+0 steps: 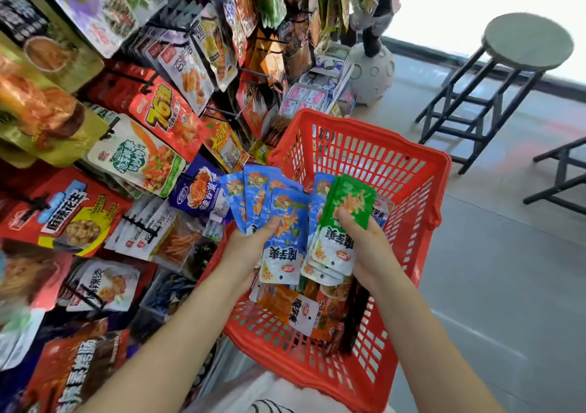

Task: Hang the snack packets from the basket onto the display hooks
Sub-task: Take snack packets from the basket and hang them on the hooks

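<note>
Both hands are over the red basket point(412, 171); my left hand point(244, 248) grips a fan of blue packets point(285, 219), thumb curled over the front one, fingers hidden behind; my right hand point(367, 248) holds a stack topped by a green packet point(347, 203), thumb pressing its face, the rest of the fingers wrapped underneath. Every packet stands lengthwise away from me, white ends with the hang holes pointing back toward my wrists, coloured ends pointing at the rack; that is the catch, I judge, since the holes face the wrong way for the hooks point(218, 113). The hooks lie up and to the left, so my left hand is nearer; more orange packets point(304, 312) wait in the basket bottom below my hands.
</note>
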Demonstrator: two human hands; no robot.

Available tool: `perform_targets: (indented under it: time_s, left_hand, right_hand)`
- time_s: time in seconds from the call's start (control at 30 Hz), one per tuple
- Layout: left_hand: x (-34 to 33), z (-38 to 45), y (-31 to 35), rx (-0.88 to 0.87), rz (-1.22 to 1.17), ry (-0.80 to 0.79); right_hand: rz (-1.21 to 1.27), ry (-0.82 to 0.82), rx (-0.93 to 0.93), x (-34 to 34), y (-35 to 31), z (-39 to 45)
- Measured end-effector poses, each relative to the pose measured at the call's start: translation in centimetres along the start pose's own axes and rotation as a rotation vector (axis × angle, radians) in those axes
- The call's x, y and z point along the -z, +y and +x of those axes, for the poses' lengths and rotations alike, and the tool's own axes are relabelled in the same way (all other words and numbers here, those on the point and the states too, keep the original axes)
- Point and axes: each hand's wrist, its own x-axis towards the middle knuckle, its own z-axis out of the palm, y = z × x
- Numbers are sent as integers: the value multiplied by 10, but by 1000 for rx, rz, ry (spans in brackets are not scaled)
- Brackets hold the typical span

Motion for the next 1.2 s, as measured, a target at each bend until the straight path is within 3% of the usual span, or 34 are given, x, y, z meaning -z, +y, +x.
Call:
perform_targets:
  time_s: [0.1, 0.2, 0.33, 0.5, 0.7, 0.8, 1.0, 1.2]
  left_hand:
    - [-10, -6, -6, -29, 37, -5]
    - [-11, -2, -14, -48, 60, 31]
    - [-6, -5, -12, 7, -6, -20]
    - [3, -4, -13, -53, 135, 16]
    - [-2, -18, -7, -125, 210, -4]
    - [-9, -26, 6, -97, 252, 16]
    - [-11, -23, 5, -81, 683, -132]
    - [0, -22, 1, -85, 565, -245]
  right_hand:
    - [-2, -86, -14, -20, 3, -12]
    - [83, -70, -133, -25, 17, -11]
    - [69, -73, -121, -24, 21, -11]
    - [23, 48, -89, -5, 27, -4]
    - [6, -94, -153, -5, 16, -14]
    - [1, -77, -170, -4, 12, -17]
    - [13, -135, -229, -1, 11, -24]
    - [41, -142, -219, 1, 8, -23]
